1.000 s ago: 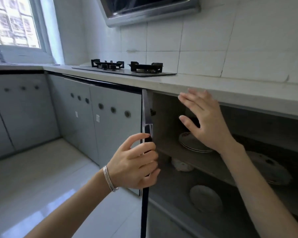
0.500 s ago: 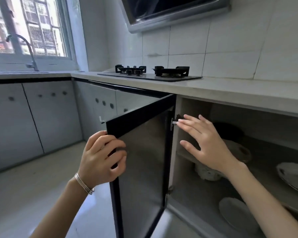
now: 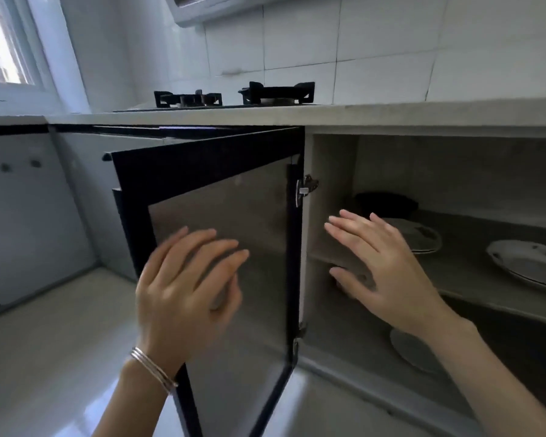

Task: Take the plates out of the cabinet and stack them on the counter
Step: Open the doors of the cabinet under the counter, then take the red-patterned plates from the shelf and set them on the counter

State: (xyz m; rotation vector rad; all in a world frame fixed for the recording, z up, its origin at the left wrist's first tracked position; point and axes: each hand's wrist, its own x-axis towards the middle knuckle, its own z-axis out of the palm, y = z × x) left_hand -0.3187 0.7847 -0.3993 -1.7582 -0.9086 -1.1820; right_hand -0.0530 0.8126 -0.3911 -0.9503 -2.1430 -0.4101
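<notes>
The cabinet door (image 3: pixel 221 222), black-framed with a grey panel, stands swung wide open to the left. My left hand (image 3: pixel 183 285) hovers in front of the door's inner face, fingers spread, holding nothing. My right hand (image 3: pixel 382 269) reaches into the cabinet opening, fingers apart, empty. On the middle shelf (image 3: pixel 473 279) lie a patterned white plate (image 3: pixel 423 238), partly behind my right hand, and a second patterned plate (image 3: pixel 527 263) further right. A plain white plate (image 3: pixel 413 351) rests on the cabinet floor under my right forearm. The pale stone counter (image 3: pixel 391 116) runs above.
A black gas hob (image 3: pixel 234 96) sits on the counter to the left. A dark bowl-like object (image 3: pixel 386 203) stands at the back of the shelf. Closed grey cabinet doors (image 3: pixel 29 212) line the left side. A window (image 3: pixel 4 48) is at the far left.
My left hand has let go of the door edge and now hovers open before the door, which has swung wider. My right hand has moved lower into the cabinet opening.
</notes>
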